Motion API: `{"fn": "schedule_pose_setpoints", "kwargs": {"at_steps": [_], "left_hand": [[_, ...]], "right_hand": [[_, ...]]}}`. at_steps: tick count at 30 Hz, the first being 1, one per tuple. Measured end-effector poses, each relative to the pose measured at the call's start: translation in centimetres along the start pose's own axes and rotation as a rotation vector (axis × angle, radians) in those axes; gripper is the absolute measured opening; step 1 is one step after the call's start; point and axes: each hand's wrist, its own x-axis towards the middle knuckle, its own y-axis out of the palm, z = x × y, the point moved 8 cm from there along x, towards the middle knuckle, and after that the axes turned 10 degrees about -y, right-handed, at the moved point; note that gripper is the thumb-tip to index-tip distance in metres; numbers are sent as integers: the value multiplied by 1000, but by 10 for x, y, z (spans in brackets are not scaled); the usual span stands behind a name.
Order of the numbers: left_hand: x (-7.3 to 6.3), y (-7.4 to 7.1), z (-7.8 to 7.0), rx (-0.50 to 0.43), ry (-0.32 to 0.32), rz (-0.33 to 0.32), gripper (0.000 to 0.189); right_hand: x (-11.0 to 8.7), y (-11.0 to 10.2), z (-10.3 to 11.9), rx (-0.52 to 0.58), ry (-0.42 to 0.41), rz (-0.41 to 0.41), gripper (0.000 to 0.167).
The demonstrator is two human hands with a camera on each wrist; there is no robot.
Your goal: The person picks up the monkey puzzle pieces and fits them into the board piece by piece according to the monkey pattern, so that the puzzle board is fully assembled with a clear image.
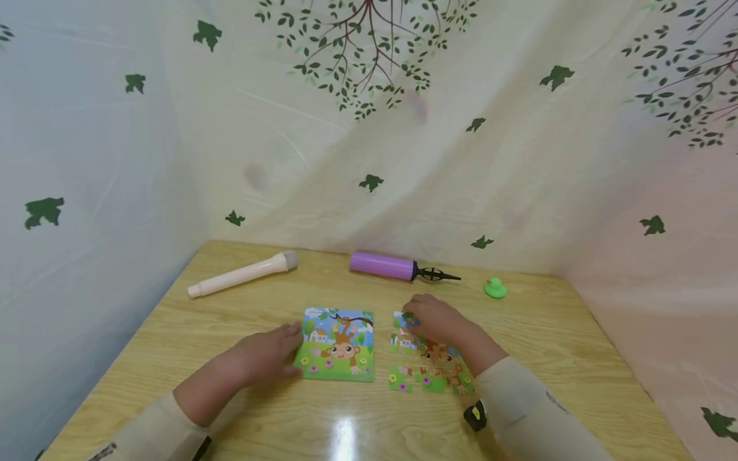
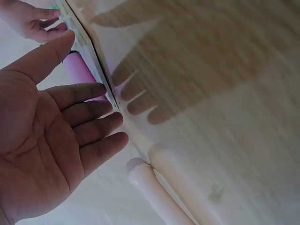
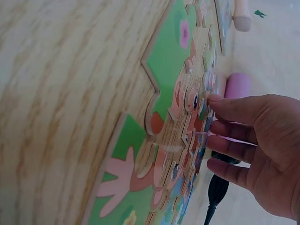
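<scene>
Counter (image 1: 288, 422), pale wood grain, is carrying everything. Monkey jigsaw pieces (image 1: 434, 385) are lying flat right of centre, picture side up, bare gaps showing between several. Their cut edges are looking thick and stiff; thin wood or dense card, probably light, unlikely to be bending. Printed faces are looking smooth, so a fingertip pressing from above may be slipping; thumb and finger on opposite cut edges should be holding better, sparing the narrow tabs, likeliest part to chip. Monkey picture board (image 1: 337, 370) is lying just left of the pieces; seemingly rigid, best taken by its sides. Left hand (image 1: 266, 356) is holding its fingers straight and parted, tips at the board's left edge, gripping nothing; contact unclear. Right hand (image 1: 441, 320) is reaching over the far rows, fingers loosely extended, thumb tip on or beside one piece, none plainly in grip. Farther back, microphone (image 1: 242, 274), purple balloon pump (image 1: 382, 265) and green toy duck (image 1: 495, 289) are lining up. Leaf-printed curtain (image 1: 323, 173) is hanging behind.
</scene>
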Motion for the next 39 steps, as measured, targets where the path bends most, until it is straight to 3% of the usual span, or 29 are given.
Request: {"fn": "schedule_pose_setpoints", "kwargs": {"at_steps": [8,16,21,29,33,39], "left_hand": [[6,6,1,24,18,-22,70],[5,5,-2,38,14,1,69],[7,5,-3,40,11,1,69],[7,6,-4,39,18,0,68],[7,6,-4,44,20,-2,68],[7,5,-4,46,16,4,68]], "right_hand": [[6,-1,2,-45,-50,-25,31],[17,-12,19,-86,-107,-78,33],[38,-20,46,-100,-165,-91,36],[79,-10,87,-132,-210,-28,37],[94,-3,100,-144,-235,-19,30],[107,4,113,-170,-233,10,33]]}}
